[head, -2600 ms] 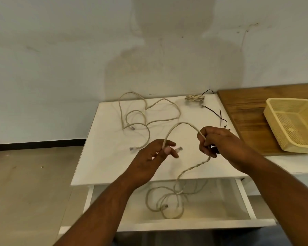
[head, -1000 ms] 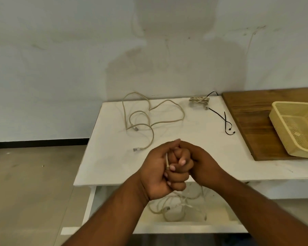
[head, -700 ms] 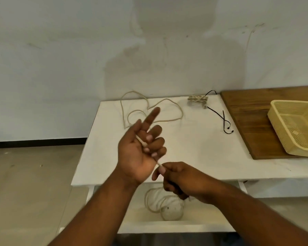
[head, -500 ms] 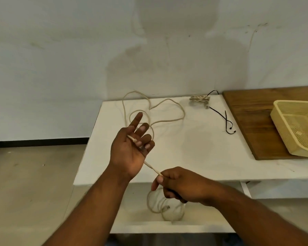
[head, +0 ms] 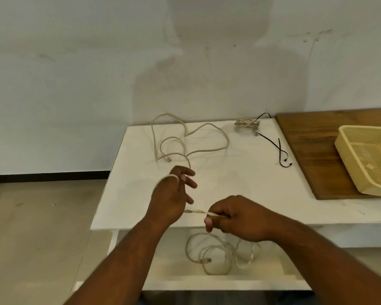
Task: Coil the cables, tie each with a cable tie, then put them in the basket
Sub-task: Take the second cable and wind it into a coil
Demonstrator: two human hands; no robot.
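A beige cable (head: 196, 211) runs taut between my hands above the white table's front edge. My left hand (head: 174, 194) has the cable looped around its back and fingers, which are spread. My right hand (head: 235, 216) pinches the cable just right of it. The cable's loose end hangs down into coils (head: 209, 256) in the open drawer below. A second beige cable (head: 185, 142) lies uncoiled at the table's back left. A small coiled beige bundle (head: 248, 123) sits at the back. A yellow mesh basket (head: 367, 159) stands at the right.
A thin black cable tie or cord (head: 279, 150) lies right of centre on the white table (head: 240, 179). The basket rests on a brown wooden board (head: 312, 150). The open white drawer (head: 229, 280) juts out below the table front. Bare floor is at the left.
My left hand has turned palm-down and dropped toward the table with the cable wrapped around it. My right hand has stayed low at the front edge, holding the cable.
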